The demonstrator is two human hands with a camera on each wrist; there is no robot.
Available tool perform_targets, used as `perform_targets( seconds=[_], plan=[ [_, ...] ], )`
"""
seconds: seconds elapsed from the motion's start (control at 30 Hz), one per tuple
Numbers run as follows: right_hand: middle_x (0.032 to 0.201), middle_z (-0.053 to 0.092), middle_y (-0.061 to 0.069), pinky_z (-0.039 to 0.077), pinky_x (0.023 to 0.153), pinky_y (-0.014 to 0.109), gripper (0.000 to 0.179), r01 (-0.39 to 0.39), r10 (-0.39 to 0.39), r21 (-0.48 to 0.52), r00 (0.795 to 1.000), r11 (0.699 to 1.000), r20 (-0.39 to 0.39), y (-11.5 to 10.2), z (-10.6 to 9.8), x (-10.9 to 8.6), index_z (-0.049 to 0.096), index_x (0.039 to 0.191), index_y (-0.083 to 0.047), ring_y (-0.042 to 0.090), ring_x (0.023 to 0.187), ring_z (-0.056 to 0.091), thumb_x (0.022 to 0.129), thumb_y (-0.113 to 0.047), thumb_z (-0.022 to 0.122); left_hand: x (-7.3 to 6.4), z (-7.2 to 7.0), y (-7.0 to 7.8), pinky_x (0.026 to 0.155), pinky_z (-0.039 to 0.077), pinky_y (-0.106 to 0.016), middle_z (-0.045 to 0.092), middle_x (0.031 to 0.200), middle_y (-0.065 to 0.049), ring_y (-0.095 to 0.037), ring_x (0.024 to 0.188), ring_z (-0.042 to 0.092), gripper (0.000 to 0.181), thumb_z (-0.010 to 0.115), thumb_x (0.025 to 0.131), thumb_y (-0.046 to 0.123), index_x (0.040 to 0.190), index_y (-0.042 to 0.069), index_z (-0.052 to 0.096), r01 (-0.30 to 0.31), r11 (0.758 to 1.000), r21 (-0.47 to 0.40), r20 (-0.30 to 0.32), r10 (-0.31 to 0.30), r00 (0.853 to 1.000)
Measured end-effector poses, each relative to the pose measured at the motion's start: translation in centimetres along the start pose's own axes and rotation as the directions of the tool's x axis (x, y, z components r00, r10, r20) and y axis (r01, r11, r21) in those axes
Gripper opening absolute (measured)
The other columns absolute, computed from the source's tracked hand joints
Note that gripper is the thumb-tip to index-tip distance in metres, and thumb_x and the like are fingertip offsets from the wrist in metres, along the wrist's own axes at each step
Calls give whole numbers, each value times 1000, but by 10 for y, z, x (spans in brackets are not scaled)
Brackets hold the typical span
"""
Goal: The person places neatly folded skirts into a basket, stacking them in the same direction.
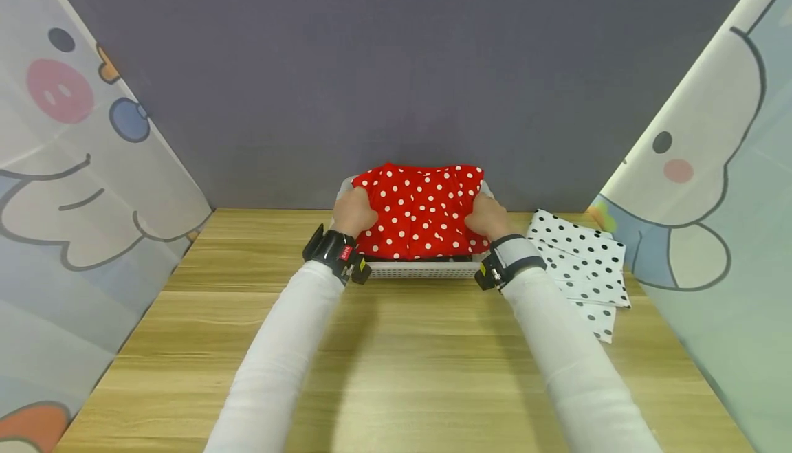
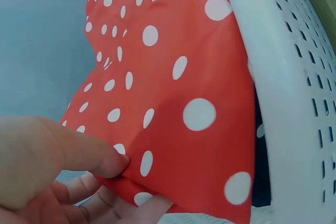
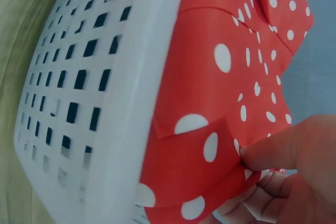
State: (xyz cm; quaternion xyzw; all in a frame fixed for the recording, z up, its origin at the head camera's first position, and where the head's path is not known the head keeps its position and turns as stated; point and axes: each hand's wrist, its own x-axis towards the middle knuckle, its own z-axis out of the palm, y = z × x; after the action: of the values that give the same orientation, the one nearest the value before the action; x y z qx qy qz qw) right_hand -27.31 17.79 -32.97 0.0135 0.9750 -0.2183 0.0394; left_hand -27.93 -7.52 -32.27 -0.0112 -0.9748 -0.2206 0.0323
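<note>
A red cloth with white polka dots [image 1: 421, 212] is spread between my two hands, over a white perforated basket [image 1: 421, 271]. Its left edge is pinched by my left hand [image 1: 354, 212], thumb on top and fingers beneath, as the left wrist view shows. My right hand [image 1: 489, 216] pinches the opposite edge in the same way. Creases run down the middle of the red cloth. Beneath it, a dark cloth with white dots [image 2: 261, 156] shows inside the basket in the left wrist view. Most of the basket's inside is hidden by the red cloth.
White cloths with black dots [image 1: 581, 260] lie overlapping on the wooden table [image 1: 421, 363], right of the basket. A grey wall [image 1: 396, 61] rises behind the basket. Printed cartoon panels [image 1: 80, 164] flank the table on both sides.
</note>
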Motion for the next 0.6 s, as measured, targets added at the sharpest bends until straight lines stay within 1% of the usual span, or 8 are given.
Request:
perform_targets(
  seconds=[0.1, 0.2, 0.27, 0.33, 0.4, 0.5, 0.53, 0.6],
  plan=[
    [107, 56, 24, 46, 79, 44, 42, 6, -4, -45, 999, 999, 33, -1, 2, 4, 44, 118, 11, 34, 90, 52, 83, -12, 52, 4, 2, 0, 65, 48, -35, 61, 84, -11, -26, 76, 56, 19, 62, 76, 12, 91, 1, 58, 13, 1000, 19, 28, -13, 1000],
    [98, 57, 23, 47, 70, 38, 38, 18, -11, -84, 997, 996, 76, 0, 3, 6, 46, 114, 12, 30, 80, 54, 84, -11, 51, 6, 6, -1, 65, 50, -34, 62, 87, -13, -27, 78, 57, 23, 62, 76, 12, 96, -1, 60, 27, 1000, 7, 46, -27, 999],
    [90, 56, 19, 46, 63, 33, 35, 20, -8, -108, 994, 994, 111, 0, 4, 8, 48, 112, 11, 27, 73, 54, 84, -11, 51, 7, 8, -1, 65, 51, -34, 62, 89, -13, -27, 79, 57, 28, 63, 77, 12, 100, -2, 60, 43, 999, -6, 62, -43, 997],
    [85, 54, 17, 44, 60, 31, 33, 28, -10, -132, 990, 991, 141, 0, 4, 10, 51, 110, 10, 26, 71, 53, 85, -11, 50, 10, 11, -3, 66, 51, -34, 62, 92, -14, -28, 82, 56, 32, 63, 77, 12, 106, -1, 59, 60, 998, -13, 79, -59, 995],
    [85, 54, 16, 43, 62, 31, 31, 34, -8, -158, 987, 987, 162, 0, 5, 11, 52, 109, 9, 26, 73, 52, 85, -11, 50, 13, 14, -4, 65, 49, -33, 62, 94, -13, -27, 82, 56, 33, 62, 78, 12, 108, 0, 59, 70, 998, -3, 99, -69, 993],
    [91, 57, 17, 44, 71, 35, 33, 40, -4, -202, 984, 979, 180, -1, 5, 15, 54, 110, 9, 26, 79, 51, 85, -13, 50, 16, 16, -4, 66, 47, -32, 62, 97, -13, -27, 84, 54, 35, 60, 79, 13, 111, 1, 58, 94, 996, 9, 127, -94, 987],
    [91, 57, 17, 44, 71, 35, 33, 38, 2, -209, 983, 977, 185, -1, 5, 16, 54, 110, 8, 26, 79, 51, 85, -13, 50, 17, 16, -4, 65, 46, -32, 62, 97, -12, -26, 83, 53, 34, 60, 79, 13, 111, 1, 58, 99, 995, 13, 135, -100, 986],
    [89, 57, 16, 45, 70, 34, 31, 27, 20, -226, 979, 974, 202, -3, 4, 18, 56, 107, 8, 25, 78, 51, 85, -13, 51, 17, 16, -3, 67, 45, -32, 61, 99, -12, -26, 84, 52, 34, 60, 80, 13, 111, 2, 58, 115, 993, 14, 149, -116, 982]
  ],
)
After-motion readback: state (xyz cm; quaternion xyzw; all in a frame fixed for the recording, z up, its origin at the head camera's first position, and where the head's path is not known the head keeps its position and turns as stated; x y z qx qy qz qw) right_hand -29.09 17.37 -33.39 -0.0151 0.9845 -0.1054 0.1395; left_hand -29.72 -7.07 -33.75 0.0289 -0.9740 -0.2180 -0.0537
